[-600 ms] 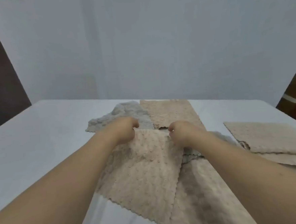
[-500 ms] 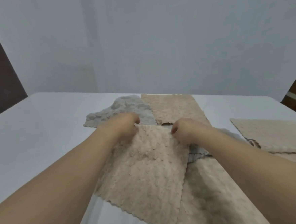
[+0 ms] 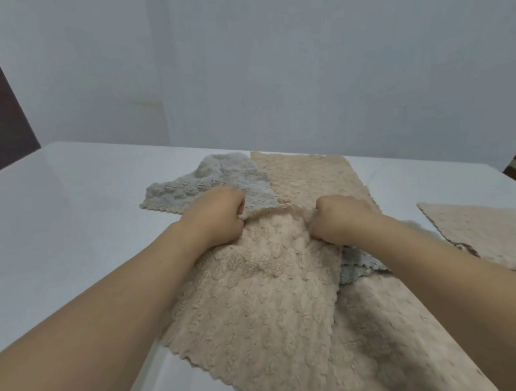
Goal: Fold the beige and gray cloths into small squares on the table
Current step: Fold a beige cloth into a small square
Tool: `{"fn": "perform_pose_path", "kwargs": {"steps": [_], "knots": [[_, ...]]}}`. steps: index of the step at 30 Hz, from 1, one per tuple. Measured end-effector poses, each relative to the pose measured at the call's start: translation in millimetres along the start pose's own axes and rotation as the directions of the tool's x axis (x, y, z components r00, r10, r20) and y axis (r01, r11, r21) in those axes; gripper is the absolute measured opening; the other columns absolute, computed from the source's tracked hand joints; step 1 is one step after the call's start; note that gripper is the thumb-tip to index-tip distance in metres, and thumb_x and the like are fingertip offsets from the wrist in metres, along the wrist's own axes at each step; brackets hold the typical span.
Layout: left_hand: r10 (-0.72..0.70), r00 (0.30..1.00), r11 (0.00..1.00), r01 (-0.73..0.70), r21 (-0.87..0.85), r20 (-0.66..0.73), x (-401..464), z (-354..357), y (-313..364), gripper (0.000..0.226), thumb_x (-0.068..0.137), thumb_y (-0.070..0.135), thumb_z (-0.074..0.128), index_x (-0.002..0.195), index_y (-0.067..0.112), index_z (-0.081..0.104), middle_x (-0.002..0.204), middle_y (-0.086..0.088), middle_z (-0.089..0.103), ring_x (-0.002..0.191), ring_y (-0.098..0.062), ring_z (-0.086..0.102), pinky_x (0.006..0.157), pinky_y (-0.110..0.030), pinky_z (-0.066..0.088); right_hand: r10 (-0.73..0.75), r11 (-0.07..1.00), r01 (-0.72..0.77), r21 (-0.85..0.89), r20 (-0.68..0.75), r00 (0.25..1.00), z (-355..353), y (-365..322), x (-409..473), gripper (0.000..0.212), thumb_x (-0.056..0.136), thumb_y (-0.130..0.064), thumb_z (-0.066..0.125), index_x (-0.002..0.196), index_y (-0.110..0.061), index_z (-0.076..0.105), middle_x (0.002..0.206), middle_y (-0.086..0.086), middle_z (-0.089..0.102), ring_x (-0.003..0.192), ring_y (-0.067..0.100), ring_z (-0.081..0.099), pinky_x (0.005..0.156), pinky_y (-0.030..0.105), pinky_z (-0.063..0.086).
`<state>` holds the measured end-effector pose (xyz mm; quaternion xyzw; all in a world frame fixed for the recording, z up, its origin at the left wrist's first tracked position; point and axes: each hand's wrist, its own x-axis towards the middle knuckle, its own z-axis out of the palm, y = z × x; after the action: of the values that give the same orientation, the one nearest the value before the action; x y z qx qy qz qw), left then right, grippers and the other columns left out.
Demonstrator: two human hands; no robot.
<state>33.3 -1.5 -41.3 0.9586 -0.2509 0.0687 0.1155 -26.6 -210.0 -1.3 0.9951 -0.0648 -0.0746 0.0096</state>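
Both fists closed — left hand [image 3: 219,221] and right hand [image 3: 338,220] each pinching a far corner of the beige cloth [image 3: 258,302], spread mid-bench [image 3: 69,223] over other cloths. Best drawn toward the near edge evenly, corners matched — then pressed flat.

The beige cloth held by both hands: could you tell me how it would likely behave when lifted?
The beige cloth will probably flop: its far edge already buckles between the left hand and right hand. Its fluffy pile suggests it is light and unlikely to slip.
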Motion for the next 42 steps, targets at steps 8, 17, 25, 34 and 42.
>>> {"fn": "perform_pose_path", "kwargs": {"steps": [8,17,25,34,42], "knots": [[-0.181,0.984,0.867,0.164,-0.469,0.011,-42,-65,9,0.011,0.085,0.012,0.061,0.080,0.018,0.054,0.074,0.003,0.055,0.063,-0.013,0.049,0.057,-0.026,0.040,-0.062,0.837,0.038,0.546,0.027,0.998,-38,17,-49,0.005,0.094,-0.018,0.049,0.098,-0.014,0.047,0.089,0.003,0.050,0.075,0.017,0.049,0.064,0.031,0.043],[-0.211,0.975,0.394,0.154,-0.906,0.074,-119,-147,35,0.009,0.088,0.022,0.070,0.090,0.013,0.071,0.076,-0.001,0.069,0.066,-0.012,0.063,0.064,-0.025,0.052,-0.287,-0.039,-0.123,0.992,0.106,0.952,-100,44,-118,0.032,0.082,-0.023,0.061,0.111,-0.008,0.067,0.092,0.006,0.069,0.076,0.018,0.067,0.065,0.027,0.059],[-0.358,0.931,0.731,0.322,-0.602,0.063,-105,-146,28,0.013,0.082,0.020,0.057,0.082,0.011,0.066,0.077,-0.004,0.060,0.065,-0.021,0.054,0.058,-0.028,0.041,0.067,0.231,-0.027,0.973,0.012,0.998,-73,16,-80,0.016,0.100,-0.017,0.051,0.090,-0.011,0.062,0.084,0.003,0.065,0.070,0.017,0.060,0.060,0.029,0.048],[-0.156,0.636,0.970,-0.048,-0.240,-0.756,-111,-213,20,0.014,0.082,0.019,0.050,0.085,0.014,0.062,0.071,0.007,0.054,0.073,-0.022,0.050,0.072,-0.032,0.037,0.177,-0.140,0.371,0.918,-0.346,0.921,-136,-41,-69,0.016,0.095,-0.013,0.052,0.082,-0.016,0.060,0.088,0.003,0.062,0.084,0.019,0.057,0.077,0.034,0.046],[-0.087,0.842,0.976,-0.035,-0.215,-0.532,-191,-206,31,0.013,0.075,0.029,0.045,0.072,0.019,0.054,0.058,0.004,0.051,0.056,-0.015,0.047,0.054,-0.033,0.039,0.246,-0.052,0.276,0.960,-0.255,0.935,-99,-73,-123,0.014,0.075,-0.012,0.049,0.068,-0.017,0.038,0.068,0.006,0.033,0.066,0.020,0.030,0.063,0.035,0.025]]}}
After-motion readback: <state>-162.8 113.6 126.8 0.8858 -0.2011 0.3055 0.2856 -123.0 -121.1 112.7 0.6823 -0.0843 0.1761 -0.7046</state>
